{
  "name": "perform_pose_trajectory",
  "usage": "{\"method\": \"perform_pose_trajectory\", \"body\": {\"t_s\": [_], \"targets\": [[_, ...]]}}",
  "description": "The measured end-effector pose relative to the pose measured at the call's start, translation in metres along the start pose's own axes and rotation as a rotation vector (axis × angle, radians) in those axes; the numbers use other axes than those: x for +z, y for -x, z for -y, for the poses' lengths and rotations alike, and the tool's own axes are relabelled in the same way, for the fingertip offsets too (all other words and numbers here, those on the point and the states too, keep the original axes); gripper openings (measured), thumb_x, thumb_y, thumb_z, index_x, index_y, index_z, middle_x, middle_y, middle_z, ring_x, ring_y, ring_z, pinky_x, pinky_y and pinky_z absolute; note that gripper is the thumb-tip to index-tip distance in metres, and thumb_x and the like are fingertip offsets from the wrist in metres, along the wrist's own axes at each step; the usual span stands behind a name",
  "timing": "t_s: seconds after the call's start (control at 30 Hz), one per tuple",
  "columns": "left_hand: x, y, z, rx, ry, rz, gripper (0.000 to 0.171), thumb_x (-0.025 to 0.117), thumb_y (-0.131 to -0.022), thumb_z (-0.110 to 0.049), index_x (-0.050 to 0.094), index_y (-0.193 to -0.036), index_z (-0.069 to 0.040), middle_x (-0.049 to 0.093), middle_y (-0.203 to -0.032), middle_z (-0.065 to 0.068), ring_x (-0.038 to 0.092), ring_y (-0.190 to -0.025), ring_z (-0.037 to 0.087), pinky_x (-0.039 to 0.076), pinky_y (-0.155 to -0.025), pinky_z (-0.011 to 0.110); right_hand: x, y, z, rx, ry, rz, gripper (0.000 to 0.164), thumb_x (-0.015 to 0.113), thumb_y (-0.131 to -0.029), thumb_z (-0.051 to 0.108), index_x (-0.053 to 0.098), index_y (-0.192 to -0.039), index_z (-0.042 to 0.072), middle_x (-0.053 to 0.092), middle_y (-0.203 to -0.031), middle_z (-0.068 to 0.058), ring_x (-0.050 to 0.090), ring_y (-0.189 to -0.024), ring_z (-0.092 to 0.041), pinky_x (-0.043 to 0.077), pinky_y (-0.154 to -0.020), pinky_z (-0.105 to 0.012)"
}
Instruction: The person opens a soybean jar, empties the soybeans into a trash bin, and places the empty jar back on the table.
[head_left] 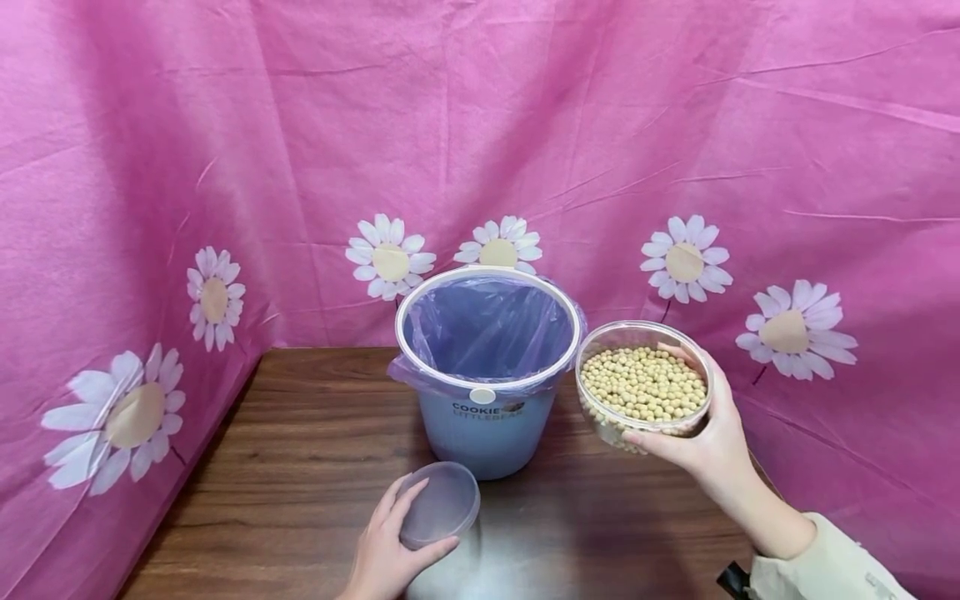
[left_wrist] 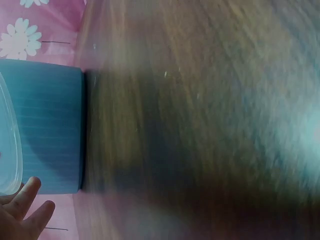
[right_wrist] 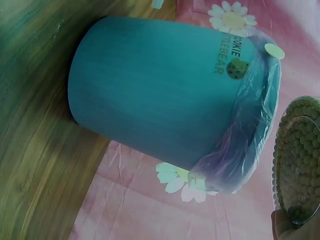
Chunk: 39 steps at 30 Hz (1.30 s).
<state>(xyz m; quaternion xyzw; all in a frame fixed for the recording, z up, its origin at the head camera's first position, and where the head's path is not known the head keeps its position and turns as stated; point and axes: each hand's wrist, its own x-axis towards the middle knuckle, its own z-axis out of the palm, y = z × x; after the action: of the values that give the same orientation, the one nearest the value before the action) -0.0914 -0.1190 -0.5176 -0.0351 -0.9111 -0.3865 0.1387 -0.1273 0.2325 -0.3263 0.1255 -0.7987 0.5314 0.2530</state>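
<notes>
My right hand [head_left: 708,433] grips a clear round tub [head_left: 585,408] by its side, raised beside the bin's right rim and tilted slightly. Dried soybeans [head_left: 645,383] fill a good part of it; in the right wrist view the tub's bottom [right_wrist: 300,170] shows at the right edge. Lower down, my left hand [head_left: 390,537] holds a translucent round lid [head_left: 442,504] by its edge, thumb on one side and fingers on the other, in front of the bin. A blue bin [head_left: 483,442] stands upright with a purple bag [head_left: 495,325] lining it under a white rim ring [head_left: 405,333].
Brown wood-grain table [head_left: 300,433] lies under the bin. A pink cloth [head_left: 315,150] printed with white daisies hangs at the back and both sides. A small black object [head_left: 733,580] shows by the right sleeve [head_left: 817,562].
</notes>
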Motion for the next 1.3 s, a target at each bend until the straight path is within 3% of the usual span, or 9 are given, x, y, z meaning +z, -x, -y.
{"method": "perform_pose_trajectory", "body": {"t_s": [0.13,0.27,0.4,0.57,0.8,0.9,1.13,1.3], "targets": [[0.005,0.003,0.001,0.034,0.000,-0.001,0.080,0.088,-0.060,-0.057,0.065,-0.130,-0.024,0.057,-0.138,0.007,0.059,-0.118,0.030,0.051,-0.085,0.050,-0.003,-0.007,0.003,-0.023,0.027,0.018,0.114,0.088,-0.048,-0.016,0.039,-0.148,0.010,0.053,-0.135,0.003,0.047,-0.119,-0.002,0.034,-0.100,-0.010],[0.011,0.005,0.003,0.106,-0.031,-0.049,0.081,0.088,-0.058,-0.059,0.067,-0.126,-0.020,0.059,-0.133,0.009,0.061,-0.113,0.030,0.051,-0.084,0.049,-0.007,-0.016,0.009,-0.048,0.037,0.033,0.112,0.088,-0.048,-0.016,0.041,-0.147,0.010,0.055,-0.134,0.003,0.048,-0.119,-0.003,0.034,-0.100,-0.010],[0.015,0.007,0.010,0.127,-0.050,-0.085,0.083,0.089,-0.055,-0.060,0.068,-0.125,-0.019,0.060,-0.133,0.013,0.062,-0.111,0.032,0.052,-0.082,0.050,-0.012,-0.027,0.013,-0.050,0.060,0.042,0.112,0.089,-0.050,-0.013,0.041,-0.147,0.016,0.054,-0.135,0.005,0.046,-0.120,-0.002,0.034,-0.099,-0.008],[0.018,0.007,0.019,0.080,-0.060,-0.074,0.085,0.090,-0.054,-0.058,0.067,-0.126,-0.017,0.058,-0.135,0.019,0.061,-0.113,0.038,0.051,-0.085,0.054,-0.018,-0.043,0.015,-0.038,0.114,0.056,0.110,0.090,-0.055,-0.008,0.038,-0.150,0.016,0.053,-0.132,0.012,0.044,-0.119,0.002,0.030,-0.097,-0.004],[0.016,0.008,0.025,-0.047,-0.069,0.049,0.095,0.087,-0.054,-0.062,0.061,-0.133,-0.015,0.052,-0.140,0.020,0.054,-0.121,0.044,0.047,-0.092,0.062,-0.021,-0.068,0.014,-0.013,0.151,0.080,0.102,0.091,-0.060,-0.001,0.039,-0.146,0.013,0.051,-0.130,0.010,0.043,-0.118,0.002,0.030,-0.097,-0.004],[0.016,0.007,0.028,-0.062,-0.097,0.095,0.101,0.086,-0.054,-0.065,0.057,-0.138,-0.016,0.050,-0.142,0.019,0.051,-0.124,0.043,0.043,-0.096,0.063,-0.022,-0.078,0.013,0.022,0.182,0.076,0.101,0.092,-0.061,0.004,0.038,-0.146,0.017,0.048,-0.136,0.002,0.041,-0.119,0.000,0.029,-0.100,-0.011],[0.014,0.005,0.032,-0.057,-0.190,0.150,0.115,0.085,-0.052,-0.066,0.049,-0.143,-0.006,0.050,-0.142,0.018,0.048,-0.128,0.041,0.036,-0.104,0.063,-0.023,-0.100,0.015,0.125,0.239,0.108,0.112,0.092,-0.064,0.015,0.026,-0.154,0.018,0.038,-0.149,-0.011,0.037,-0.130,-0.019,0.027,-0.114,-0.046],[0.012,0.003,0.034,-0.050,-0.233,0.179,0.124,0.085,-0.051,-0.067,0.044,-0.144,0.004,0.049,-0.142,0.021,0.045,-0.131,0.043,0.032,-0.108,0.065,-0.022,-0.110,0.014,0.138,0.279,0.129,0.115,0.093,-0.064,0.020,0.024,-0.156,0.020,0.041,-0.148,-0.013,0.038,-0.132,-0.027,0.029,-0.112,-0.052]]}}
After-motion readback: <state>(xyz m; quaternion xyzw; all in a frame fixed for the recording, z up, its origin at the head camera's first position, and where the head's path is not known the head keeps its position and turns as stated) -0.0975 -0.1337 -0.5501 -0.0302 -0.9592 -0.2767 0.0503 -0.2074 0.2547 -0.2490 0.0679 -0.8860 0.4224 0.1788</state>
